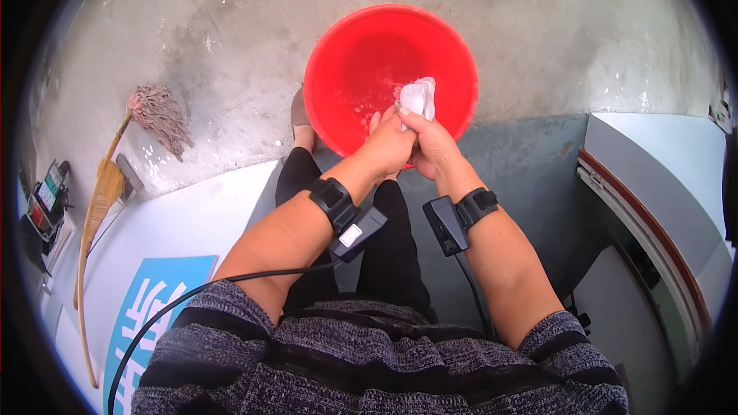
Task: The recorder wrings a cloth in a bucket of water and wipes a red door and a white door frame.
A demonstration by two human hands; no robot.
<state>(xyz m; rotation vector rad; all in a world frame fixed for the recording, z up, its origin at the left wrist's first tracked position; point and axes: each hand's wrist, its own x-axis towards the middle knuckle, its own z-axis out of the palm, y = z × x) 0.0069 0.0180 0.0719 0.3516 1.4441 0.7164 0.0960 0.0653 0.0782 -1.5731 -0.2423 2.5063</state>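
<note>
The left hand (pixel 390 144) and right hand (pixel 436 142) clench a crumpled white fabric cloth (pixel 417 98) over the round red plastic basin (pixel 317 58), toward its near-right rim; probably light, limp, slippery; best gripped bunched.

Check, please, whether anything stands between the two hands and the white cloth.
Nothing visible does: the left hand and right hand are clasped together around the near end of the white cloth, over the red basin. Their grip hides part of the cloth.
</note>
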